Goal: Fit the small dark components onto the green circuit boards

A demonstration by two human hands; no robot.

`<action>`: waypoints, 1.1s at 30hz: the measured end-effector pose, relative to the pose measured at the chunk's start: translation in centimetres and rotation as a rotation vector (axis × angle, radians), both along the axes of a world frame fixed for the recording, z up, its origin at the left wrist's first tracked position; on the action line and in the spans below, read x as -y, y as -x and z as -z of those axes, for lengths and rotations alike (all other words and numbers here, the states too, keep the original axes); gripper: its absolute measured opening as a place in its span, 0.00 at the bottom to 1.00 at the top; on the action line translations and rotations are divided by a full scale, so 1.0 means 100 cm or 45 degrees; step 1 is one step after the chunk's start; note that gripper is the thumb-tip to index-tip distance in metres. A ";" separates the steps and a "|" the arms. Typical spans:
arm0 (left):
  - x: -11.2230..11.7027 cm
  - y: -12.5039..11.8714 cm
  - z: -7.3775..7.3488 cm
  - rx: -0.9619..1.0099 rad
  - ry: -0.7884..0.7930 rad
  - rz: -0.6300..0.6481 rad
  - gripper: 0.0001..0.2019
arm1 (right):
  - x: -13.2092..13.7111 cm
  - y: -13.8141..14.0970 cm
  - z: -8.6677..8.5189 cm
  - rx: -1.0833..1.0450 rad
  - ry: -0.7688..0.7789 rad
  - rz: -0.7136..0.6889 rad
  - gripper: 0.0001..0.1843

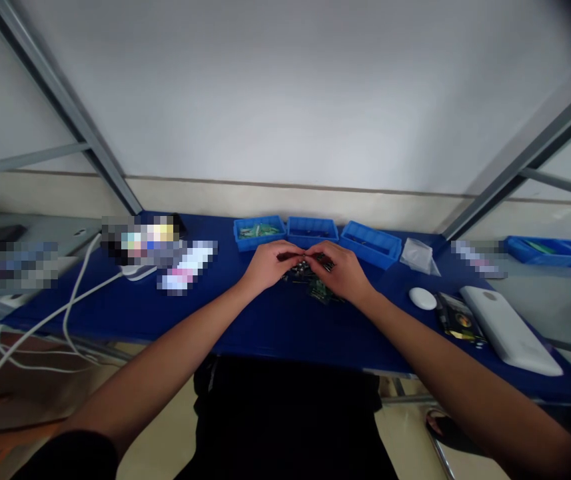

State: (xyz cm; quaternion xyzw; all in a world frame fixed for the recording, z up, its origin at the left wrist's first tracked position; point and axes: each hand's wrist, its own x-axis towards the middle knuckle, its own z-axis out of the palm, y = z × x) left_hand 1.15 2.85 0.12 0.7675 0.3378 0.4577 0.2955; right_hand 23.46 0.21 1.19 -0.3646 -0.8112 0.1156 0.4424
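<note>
My left hand and my right hand meet over the blue-covered table, both closed in a pinch with fingertips nearly touching. Whatever small piece sits between the fingertips is too small to name. Beneath and between the hands lies a loose pile of small dark and green parts, partly hidden by the right hand. Behind them stand a blue bin holding green and pale pieces, a middle blue bin with a few small dark things, and a tilted right blue bin.
On the right lie a clear plastic bag, a white rounded case, a black packet and a long white device. White cables cross the left edge, near blurred-out items. Metal frame posts flank the table.
</note>
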 end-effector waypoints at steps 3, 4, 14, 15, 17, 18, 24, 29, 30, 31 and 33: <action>0.000 -0.001 0.002 0.046 0.002 0.019 0.08 | -0.001 0.000 0.001 -0.050 0.048 0.043 0.05; 0.000 -0.002 0.003 0.070 0.021 0.036 0.11 | -0.002 0.000 0.002 -0.072 0.069 0.045 0.05; -0.002 -0.002 0.007 0.221 0.158 0.167 0.27 | -0.002 0.000 0.001 -0.142 0.146 0.027 0.09; -0.002 -0.002 0.008 0.237 0.175 0.175 0.27 | -0.002 0.000 0.000 -0.128 0.126 0.019 0.11; -0.002 -0.003 0.008 0.280 0.205 0.178 0.28 | -0.002 0.000 -0.001 -0.086 0.069 0.006 0.16; -0.002 -0.003 0.008 0.298 0.216 0.174 0.28 | -0.002 0.000 -0.001 -0.065 0.035 0.006 0.18; 0.003 -0.004 0.002 0.143 0.154 0.036 0.17 | -0.001 -0.001 -0.005 -0.047 -0.028 0.095 0.10; 0.011 -0.004 -0.007 -0.048 0.113 0.027 0.15 | 0.000 -0.002 -0.005 -0.100 -0.025 0.123 0.05; 0.012 -0.004 -0.008 -0.081 0.098 0.029 0.16 | 0.000 -0.001 -0.004 -0.097 -0.018 0.106 0.04; 0.013 -0.004 -0.009 -0.105 0.085 0.033 0.16 | 0.000 -0.001 -0.003 -0.084 -0.008 0.081 0.04; 0.013 -0.004 -0.010 -0.127 0.067 0.048 0.17 | 0.000 0.000 -0.002 -0.052 0.007 0.028 0.03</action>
